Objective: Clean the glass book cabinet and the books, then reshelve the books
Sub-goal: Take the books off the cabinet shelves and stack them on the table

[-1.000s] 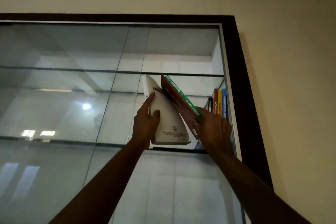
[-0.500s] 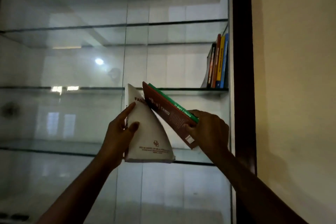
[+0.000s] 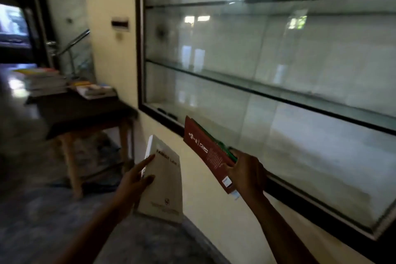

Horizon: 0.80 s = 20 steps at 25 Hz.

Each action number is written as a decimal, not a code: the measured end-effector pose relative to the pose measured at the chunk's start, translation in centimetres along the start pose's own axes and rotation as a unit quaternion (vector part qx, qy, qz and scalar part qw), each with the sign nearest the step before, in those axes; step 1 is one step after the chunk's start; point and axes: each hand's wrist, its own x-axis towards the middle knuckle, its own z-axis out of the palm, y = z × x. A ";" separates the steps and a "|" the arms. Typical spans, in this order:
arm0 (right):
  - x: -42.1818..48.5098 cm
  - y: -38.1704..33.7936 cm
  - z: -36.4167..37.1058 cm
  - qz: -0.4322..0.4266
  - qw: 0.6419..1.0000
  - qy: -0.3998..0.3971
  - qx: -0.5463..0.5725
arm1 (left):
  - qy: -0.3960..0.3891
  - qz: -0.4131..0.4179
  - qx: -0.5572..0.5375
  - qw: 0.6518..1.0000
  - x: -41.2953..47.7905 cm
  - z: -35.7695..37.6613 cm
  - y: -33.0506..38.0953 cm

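Books in hand: three. Cream paperback book [image 3: 165, 180] gripped by left hand [image 3: 134, 180], long axis near upright. Red-brown book [image 3: 205, 152] and green book [image 3: 222, 147] clamped together in right hand [image 3: 246, 176], tilted up-left, before dark-framed glass cabinet [image 3: 139, 49]. Dark wooden table [image 3: 85, 111] carrying two blurred piles lies leftward; left hand nearer.

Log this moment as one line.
left hand: grips cream paperback book; right hand: grips red-covered book with green book behind; dark wooden table: stacked books

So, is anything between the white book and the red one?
No. The head view shows only bare cream wall in the gap between the white book and the red book.
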 end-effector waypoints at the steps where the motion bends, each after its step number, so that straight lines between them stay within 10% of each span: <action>1: -0.3 -1.4 2.6 -0.010 0.999 -0.033 0.008 | 0.036 -0.026 0.001 0.999 -0.7 -2.5 -1.6; 9: 0.1 -18.4 21.3 -0.096 0.977 -0.189 0.038 | 0.251 -0.123 0.019 0.960 -3.1 -24.3 -6.1; 20: 8.7 -43.9 38.5 -0.078 0.966 -0.226 0.093 | 0.320 -0.141 -0.056 0.935 12.4 -51.3 -4.9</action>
